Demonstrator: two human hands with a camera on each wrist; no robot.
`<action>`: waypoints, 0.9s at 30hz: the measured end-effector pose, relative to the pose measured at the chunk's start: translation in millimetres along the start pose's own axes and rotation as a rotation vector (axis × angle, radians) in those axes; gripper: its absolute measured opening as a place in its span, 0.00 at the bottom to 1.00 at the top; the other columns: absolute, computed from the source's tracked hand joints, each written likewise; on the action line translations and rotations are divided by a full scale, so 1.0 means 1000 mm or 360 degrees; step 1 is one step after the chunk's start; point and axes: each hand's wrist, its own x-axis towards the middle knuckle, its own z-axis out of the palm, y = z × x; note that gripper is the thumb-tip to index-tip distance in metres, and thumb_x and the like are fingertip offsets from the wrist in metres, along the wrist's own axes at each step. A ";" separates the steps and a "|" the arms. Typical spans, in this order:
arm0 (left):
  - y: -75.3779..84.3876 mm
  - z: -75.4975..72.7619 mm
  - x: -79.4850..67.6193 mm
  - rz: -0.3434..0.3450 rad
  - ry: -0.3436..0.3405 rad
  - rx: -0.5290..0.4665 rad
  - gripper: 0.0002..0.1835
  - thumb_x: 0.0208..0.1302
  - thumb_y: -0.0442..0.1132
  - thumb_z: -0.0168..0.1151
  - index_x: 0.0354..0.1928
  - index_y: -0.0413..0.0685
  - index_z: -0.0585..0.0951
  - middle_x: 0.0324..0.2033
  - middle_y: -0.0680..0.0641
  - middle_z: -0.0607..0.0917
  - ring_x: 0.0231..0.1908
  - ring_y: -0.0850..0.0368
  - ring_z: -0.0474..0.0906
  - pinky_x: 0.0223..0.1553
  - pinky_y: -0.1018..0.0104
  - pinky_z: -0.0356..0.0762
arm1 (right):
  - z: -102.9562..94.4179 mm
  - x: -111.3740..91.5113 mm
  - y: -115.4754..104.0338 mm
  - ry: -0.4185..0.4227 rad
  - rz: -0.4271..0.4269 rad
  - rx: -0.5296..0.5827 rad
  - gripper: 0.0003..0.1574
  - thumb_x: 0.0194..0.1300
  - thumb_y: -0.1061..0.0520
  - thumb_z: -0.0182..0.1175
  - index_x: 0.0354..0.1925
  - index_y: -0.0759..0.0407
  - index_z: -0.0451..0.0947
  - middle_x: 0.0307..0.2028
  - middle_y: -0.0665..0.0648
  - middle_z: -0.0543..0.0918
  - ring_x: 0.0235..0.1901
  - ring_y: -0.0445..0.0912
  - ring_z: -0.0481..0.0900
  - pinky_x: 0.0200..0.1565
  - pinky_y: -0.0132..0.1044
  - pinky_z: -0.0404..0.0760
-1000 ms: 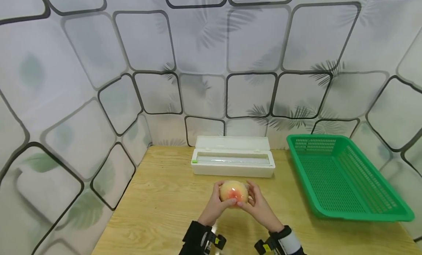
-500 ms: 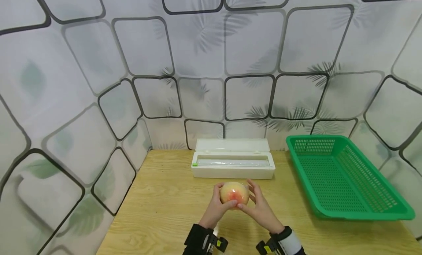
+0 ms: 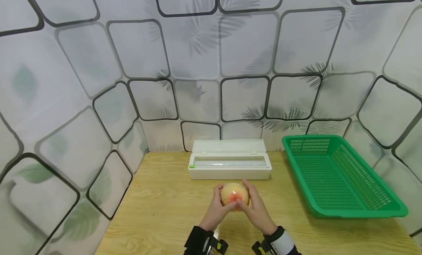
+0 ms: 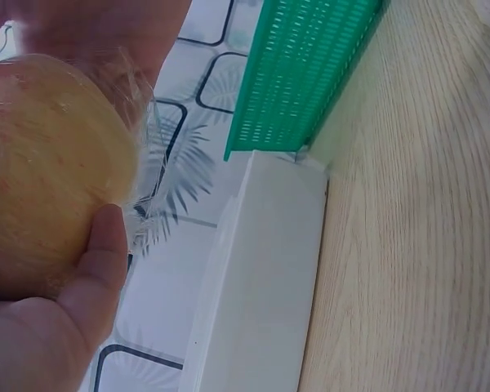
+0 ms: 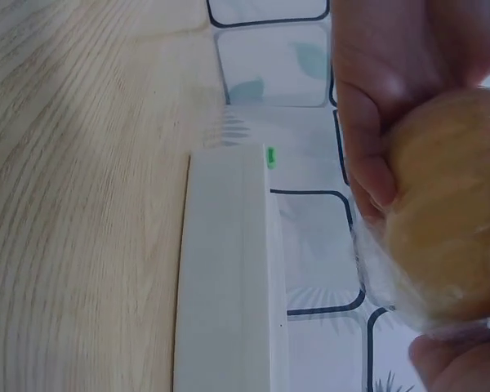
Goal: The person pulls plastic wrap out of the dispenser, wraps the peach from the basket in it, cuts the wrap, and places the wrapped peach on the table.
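A pale yellow peach (image 3: 234,197) with a red blush is wrapped in clear cling film, which shines on its top. My left hand (image 3: 215,208) grips its left side, and my right hand (image 3: 256,208) grips its right side. Both thumbs meet at the near face. In the left wrist view, loose film (image 4: 151,155) stands out from the peach near the right hand. Seen from the right wrist, film (image 5: 384,261) also bunches along the underside. The peach is held up over the wooden table (image 3: 165,203), in front of the white cling film box (image 3: 230,173).
The box's lid (image 3: 229,146) is raised, with a film roll (image 3: 230,163) inside and a green tab (image 3: 192,166) at its left end. A green perforated basket (image 3: 343,189) stands to the right. Patterned fabric walls (image 3: 197,64) enclose the table's back and sides.
The right hand's fingers have moved in from slightly spread to close against the peach. The left hand keeps its hold. The head view has shifted slightly.
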 end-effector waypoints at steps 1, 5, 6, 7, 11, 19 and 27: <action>0.000 0.000 0.000 0.0010 -0.0014 -0.0003 0.33 0.54 0.35 0.61 0.57 0.42 0.53 0.49 0.40 0.64 0.45 0.51 0.67 0.42 0.63 0.69 | 0.001 0.000 0.000 -0.0002 0.0023 0.0010 0.36 0.59 0.60 0.55 0.61 0.72 0.53 0.56 0.70 0.62 0.54 0.56 0.63 0.50 0.52 0.66; 0.000 0.001 -0.001 0.0043 -0.0058 -0.0018 0.33 0.53 0.33 0.60 0.56 0.43 0.53 0.49 0.40 0.64 0.45 0.51 0.66 0.41 0.64 0.69 | 0.002 0.001 0.001 -0.0009 0.0110 0.0078 0.35 0.60 0.60 0.54 0.60 0.72 0.53 0.52 0.68 0.67 0.46 0.52 0.69 0.42 0.39 0.73; 0.000 0.001 -0.001 0.0045 -0.0061 -0.0013 0.33 0.53 0.33 0.60 0.56 0.43 0.53 0.49 0.40 0.63 0.45 0.51 0.66 0.41 0.64 0.70 | 0.003 0.001 0.001 -0.0007 0.0131 0.0092 0.35 0.60 0.60 0.54 0.60 0.72 0.54 0.51 0.68 0.68 0.45 0.51 0.70 0.41 0.37 0.73; -0.001 0.001 -0.001 0.0048 -0.0066 -0.0009 0.32 0.53 0.33 0.60 0.56 0.43 0.53 0.49 0.40 0.63 0.45 0.51 0.66 0.41 0.64 0.70 | 0.003 0.000 0.001 -0.0005 0.0149 0.0094 0.35 0.60 0.60 0.54 0.60 0.72 0.54 0.50 0.68 0.69 0.44 0.50 0.71 0.40 0.35 0.74; -0.003 -0.001 -0.002 0.0072 -0.0106 0.0003 0.32 0.52 0.32 0.61 0.55 0.42 0.54 0.49 0.40 0.64 0.45 0.50 0.67 0.42 0.63 0.70 | 0.004 -0.001 0.001 -0.0002 0.0225 0.0078 0.35 0.59 0.58 0.55 0.60 0.72 0.55 0.49 0.68 0.70 0.42 0.50 0.72 0.38 0.33 0.74; -0.002 -0.006 -0.004 0.0086 -0.0223 -0.0009 0.31 0.52 0.32 0.61 0.54 0.42 0.54 0.48 0.41 0.64 0.45 0.51 0.67 0.42 0.63 0.70 | 0.005 0.001 0.002 -0.0051 0.0357 0.0211 0.32 0.56 0.58 0.57 0.57 0.69 0.62 0.46 0.63 0.72 0.40 0.48 0.71 0.37 0.34 0.73; 0.000 -0.008 -0.005 0.0047 -0.0319 0.0038 0.33 0.51 0.30 0.61 0.55 0.42 0.53 0.47 0.41 0.65 0.44 0.52 0.67 0.41 0.64 0.70 | -0.001 0.001 0.000 -0.0184 0.0479 0.0371 0.29 0.53 0.60 0.59 0.52 0.71 0.64 0.38 0.60 0.73 0.36 0.47 0.71 0.35 0.35 0.73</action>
